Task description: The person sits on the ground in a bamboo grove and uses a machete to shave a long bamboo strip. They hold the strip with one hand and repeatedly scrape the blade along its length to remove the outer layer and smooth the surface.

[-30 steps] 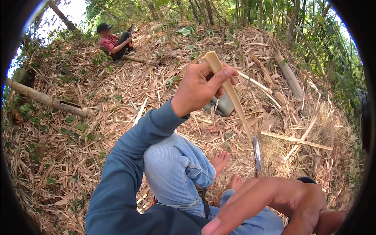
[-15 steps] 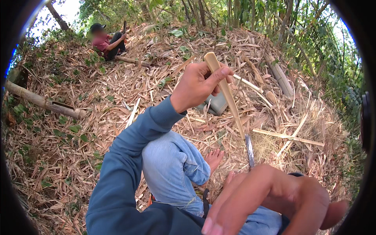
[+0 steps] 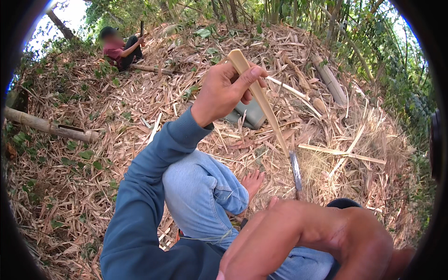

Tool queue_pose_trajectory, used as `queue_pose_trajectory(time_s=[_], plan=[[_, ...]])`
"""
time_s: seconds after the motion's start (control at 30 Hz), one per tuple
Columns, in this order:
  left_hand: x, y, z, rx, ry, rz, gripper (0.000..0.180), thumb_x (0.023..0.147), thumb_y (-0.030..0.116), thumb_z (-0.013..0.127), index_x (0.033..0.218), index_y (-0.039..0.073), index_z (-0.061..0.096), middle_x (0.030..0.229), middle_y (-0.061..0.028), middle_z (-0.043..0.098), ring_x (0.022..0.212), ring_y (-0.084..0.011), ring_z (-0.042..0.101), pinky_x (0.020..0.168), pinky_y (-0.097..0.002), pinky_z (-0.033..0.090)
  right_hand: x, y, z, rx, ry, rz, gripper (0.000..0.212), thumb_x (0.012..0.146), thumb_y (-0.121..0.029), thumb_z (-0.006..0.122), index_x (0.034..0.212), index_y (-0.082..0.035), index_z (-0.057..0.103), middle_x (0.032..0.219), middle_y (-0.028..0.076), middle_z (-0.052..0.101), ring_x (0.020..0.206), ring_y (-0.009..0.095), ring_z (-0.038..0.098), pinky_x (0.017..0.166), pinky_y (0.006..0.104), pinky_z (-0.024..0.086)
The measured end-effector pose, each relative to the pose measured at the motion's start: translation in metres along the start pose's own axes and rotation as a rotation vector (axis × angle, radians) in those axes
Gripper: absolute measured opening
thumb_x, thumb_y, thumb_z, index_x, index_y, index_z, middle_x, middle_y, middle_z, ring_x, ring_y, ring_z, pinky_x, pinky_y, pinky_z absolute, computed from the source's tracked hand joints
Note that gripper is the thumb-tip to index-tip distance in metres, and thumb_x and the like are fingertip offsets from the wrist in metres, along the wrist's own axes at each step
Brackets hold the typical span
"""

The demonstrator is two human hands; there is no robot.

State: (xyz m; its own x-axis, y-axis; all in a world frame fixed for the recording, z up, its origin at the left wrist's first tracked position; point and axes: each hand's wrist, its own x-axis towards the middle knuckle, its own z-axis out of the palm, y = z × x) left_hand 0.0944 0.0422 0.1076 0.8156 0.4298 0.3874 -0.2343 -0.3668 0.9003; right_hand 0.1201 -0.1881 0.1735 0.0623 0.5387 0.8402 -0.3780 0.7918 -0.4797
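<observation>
Right hand (image 3: 298, 226) shifts farther over jeans (image 3: 198, 198), grip hidden, can't tell; left hand (image 3: 228, 88) still pinching pale strip (image 3: 262, 103), tip steady beside blade (image 3: 295, 170).

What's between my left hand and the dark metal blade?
In the head view, a pale, tapered wooden strip slants down from your left hand toward the blade.

A person wears a slate-blue long-sleeved top (image 3: 140, 191), its fabric creased along the left arm and finished with a ribbed cuff (image 3: 195, 125) of the same shade, above faded light-blue jeans (image 3: 193, 196) wrinkled behind the knee. The left hand (image 3: 224, 88) is ungloved, its thumbnail short, and a foot (image 3: 253, 183) shows bare below the denim.
</observation>
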Motion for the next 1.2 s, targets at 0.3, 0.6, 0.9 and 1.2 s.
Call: queue_pose_trajectory(time_s=[0.3, 0.6, 0.9, 1.2], plan=[[-0.002, -0.003, -0.007, 0.005, 0.025, -0.002, 0.032, 0.095, 0.029, 0.057, 0.101, -0.001, 0.066, 0.083, -0.0069, 0.069, 0.055, -0.0063, 0.057, 0.051, -0.0198, 0.049, 0.000, 0.009, 0.002, 0.050, -0.016, -0.012, 0.054, 0.095, -0.041, 0.049, 0.095, 0.010, 0.066, 0.097, 0.028, 0.064, 0.086, 0.033, 0.064, 0.078, 0.0404, 0.051], [-0.002, -0.001, -0.007, 0.027, 0.001, -0.019, 0.032, 0.098, 0.028, 0.052, 0.103, -0.001, 0.065, 0.086, -0.0094, 0.068, 0.057, -0.0067, 0.058, 0.052, -0.0197, 0.049, -0.006, 0.019, 0.007, 0.176, -0.045, -0.039, 0.054, 0.095, -0.040, 0.049, 0.096, 0.011, 0.065, 0.097, 0.029, 0.064, 0.087, 0.034, 0.064, 0.079, 0.0415, 0.050], [0.000, -0.001, -0.004, 0.039, -0.008, 0.022, 0.034, 0.098, 0.030, 0.051, 0.103, 0.000, 0.066, 0.087, -0.0094, 0.068, 0.057, -0.0073, 0.058, 0.051, -0.0197, 0.049, -0.010, 0.017, 0.008, 0.178, -0.062, -0.045, 0.055, 0.095, -0.040, 0.050, 0.097, 0.013, 0.065, 0.097, 0.030, 0.064, 0.089, 0.035, 0.064, 0.080, 0.0426, 0.050], [0.001, -0.003, -0.003, 0.073, -0.013, 0.038, 0.035, 0.099, 0.031, 0.049, 0.105, 0.000, 0.065, 0.087, -0.0078, 0.068, 0.058, -0.0063, 0.057, 0.053, -0.0186, 0.049, -0.007, 0.021, 0.005, 0.177, -0.053, -0.074, 0.055, 0.095, -0.039, 0.050, 0.098, 0.014, 0.064, 0.097, 0.030, 0.064, 0.090, 0.036, 0.064, 0.081, 0.0437, 0.049]])
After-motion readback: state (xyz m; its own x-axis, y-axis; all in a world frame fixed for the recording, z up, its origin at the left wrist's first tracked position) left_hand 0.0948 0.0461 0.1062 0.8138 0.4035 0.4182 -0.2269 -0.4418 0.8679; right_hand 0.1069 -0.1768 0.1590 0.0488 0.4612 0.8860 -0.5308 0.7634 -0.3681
